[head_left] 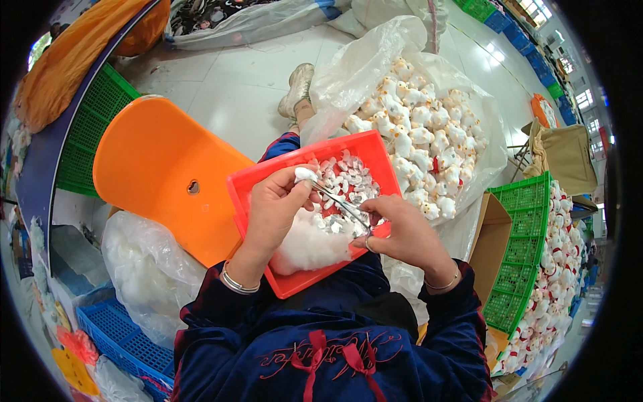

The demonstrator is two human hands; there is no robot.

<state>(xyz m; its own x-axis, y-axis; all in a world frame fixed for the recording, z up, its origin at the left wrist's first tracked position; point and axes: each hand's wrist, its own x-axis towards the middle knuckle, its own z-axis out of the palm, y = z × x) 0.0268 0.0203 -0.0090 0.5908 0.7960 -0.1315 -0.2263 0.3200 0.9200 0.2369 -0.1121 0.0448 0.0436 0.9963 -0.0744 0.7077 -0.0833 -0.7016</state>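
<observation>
Bright, even light, black corners.
From here I see windows [585, 99] glowing at far right, glare spotting the tiled floor [494, 52] and a sheen on the clear plastic bag [365, 60]; left hand [276, 202] and right hand [405, 226] look sharp, shadows are soft, edges bow near the rim.

White piece [306, 174] at the tip of a metal tool [338, 202]

Small and rounded, pinched above the tray [301, 283], towards its left edge. Slim and silvery, slanting from the piece towards the tray's near right corner; hard to tell whether inside the piece or just against it. Scattered loosely towards the far right corner, many small, curved, white and greyish bits [351, 171]. Heaped along the near edge, soft white fluff [305, 244].
</observation>
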